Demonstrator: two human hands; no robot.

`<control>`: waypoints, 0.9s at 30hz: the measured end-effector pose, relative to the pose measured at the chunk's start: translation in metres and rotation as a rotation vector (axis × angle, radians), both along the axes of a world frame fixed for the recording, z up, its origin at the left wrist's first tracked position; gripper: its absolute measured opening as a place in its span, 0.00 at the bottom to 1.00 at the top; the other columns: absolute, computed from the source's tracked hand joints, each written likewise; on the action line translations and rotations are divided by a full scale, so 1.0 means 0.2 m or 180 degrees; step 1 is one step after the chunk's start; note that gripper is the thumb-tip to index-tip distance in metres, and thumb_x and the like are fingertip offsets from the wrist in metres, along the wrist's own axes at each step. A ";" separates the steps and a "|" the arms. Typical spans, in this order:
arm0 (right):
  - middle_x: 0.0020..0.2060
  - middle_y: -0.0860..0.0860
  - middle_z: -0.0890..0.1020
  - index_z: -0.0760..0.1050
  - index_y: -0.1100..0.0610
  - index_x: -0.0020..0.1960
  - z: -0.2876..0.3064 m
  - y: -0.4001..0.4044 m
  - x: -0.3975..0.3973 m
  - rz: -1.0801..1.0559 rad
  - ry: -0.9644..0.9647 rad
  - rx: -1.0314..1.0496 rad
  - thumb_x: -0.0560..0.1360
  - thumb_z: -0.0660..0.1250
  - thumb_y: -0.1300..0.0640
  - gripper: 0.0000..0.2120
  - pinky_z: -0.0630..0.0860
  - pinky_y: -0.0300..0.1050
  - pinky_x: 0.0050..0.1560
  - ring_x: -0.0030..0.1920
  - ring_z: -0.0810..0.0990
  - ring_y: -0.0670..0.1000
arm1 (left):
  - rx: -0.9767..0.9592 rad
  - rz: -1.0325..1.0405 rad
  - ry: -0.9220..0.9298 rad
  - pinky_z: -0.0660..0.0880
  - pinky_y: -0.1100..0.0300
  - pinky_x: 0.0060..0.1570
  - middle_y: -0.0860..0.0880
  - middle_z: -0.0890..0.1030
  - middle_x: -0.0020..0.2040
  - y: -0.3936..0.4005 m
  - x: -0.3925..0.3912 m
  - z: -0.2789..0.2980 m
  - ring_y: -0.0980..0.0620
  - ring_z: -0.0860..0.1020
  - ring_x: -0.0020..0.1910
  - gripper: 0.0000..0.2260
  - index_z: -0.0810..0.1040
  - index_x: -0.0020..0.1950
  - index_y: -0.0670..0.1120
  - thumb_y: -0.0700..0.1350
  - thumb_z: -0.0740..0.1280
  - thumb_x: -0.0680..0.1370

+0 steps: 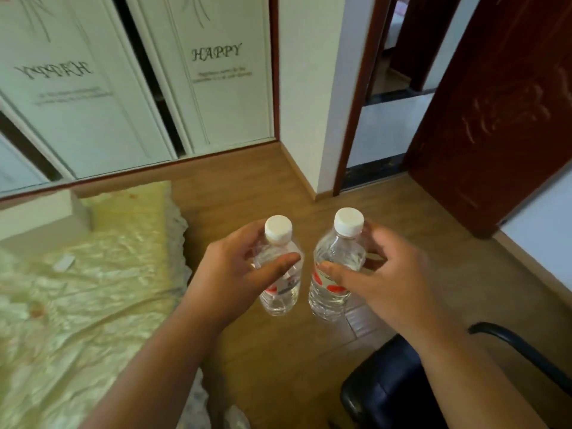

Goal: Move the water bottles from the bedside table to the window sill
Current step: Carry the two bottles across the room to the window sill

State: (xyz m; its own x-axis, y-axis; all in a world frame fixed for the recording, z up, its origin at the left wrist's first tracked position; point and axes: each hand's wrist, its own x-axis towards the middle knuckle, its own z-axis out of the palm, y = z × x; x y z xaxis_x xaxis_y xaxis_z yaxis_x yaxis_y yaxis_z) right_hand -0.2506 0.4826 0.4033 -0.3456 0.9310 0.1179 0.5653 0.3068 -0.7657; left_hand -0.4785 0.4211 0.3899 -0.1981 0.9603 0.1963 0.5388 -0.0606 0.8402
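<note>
1. The left hand grasps one clear water bottle around its upper body; the right hand grasps a second water bottle the same way. Both are carried upright over the wooden floor, beside the bed.
2. The bottles look full, so moderately heavy; the thin plastic would likely dent under pressure and feel smooth, so the ribbed body is probably the surest hold.
3. The red-and-white labels are unreadable. The wardrobe door reads "HAPPY".
</note>
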 end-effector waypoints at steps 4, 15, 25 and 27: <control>0.48 0.28 0.77 0.72 0.39 0.66 0.00 0.02 -0.16 0.0234 -0.0113 0.0074 0.63 0.73 0.33 0.33 0.75 0.27 0.42 0.50 0.78 0.30 | -0.0021 0.0331 -0.0066 0.74 0.67 0.45 0.63 0.84 0.48 -0.05 -0.12 0.02 0.63 0.81 0.46 0.23 0.81 0.61 0.56 0.60 0.75 0.68; 0.47 0.22 0.70 0.71 0.38 0.66 0.04 0.04 -0.60 0.0487 0.0034 0.0189 0.62 0.73 0.34 0.34 0.68 0.18 0.37 0.45 0.74 0.26 | 0.0137 0.0953 -0.0280 0.81 0.55 0.53 0.63 0.85 0.48 -0.14 -0.54 0.05 0.63 0.82 0.50 0.25 0.81 0.59 0.59 0.60 0.77 0.64; 0.51 0.27 0.73 0.71 0.40 0.69 0.03 0.05 -0.94 0.0457 -0.0048 0.0278 0.63 0.73 0.34 0.36 0.69 0.22 0.33 0.47 0.74 0.29 | 0.0213 0.0826 -0.0255 0.79 0.62 0.53 0.65 0.84 0.48 -0.12 -0.89 0.06 0.66 0.82 0.50 0.24 0.81 0.59 0.60 0.58 0.78 0.64; 0.53 0.29 0.74 0.71 0.40 0.69 0.03 0.05 -0.99 0.0472 -0.0048 0.0297 0.62 0.72 0.33 0.37 0.69 0.22 0.36 0.49 0.74 0.29 | 0.0201 0.0751 -0.0296 0.80 0.58 0.55 0.64 0.85 0.49 -0.12 -0.94 0.05 0.65 0.82 0.51 0.24 0.81 0.60 0.58 0.57 0.78 0.65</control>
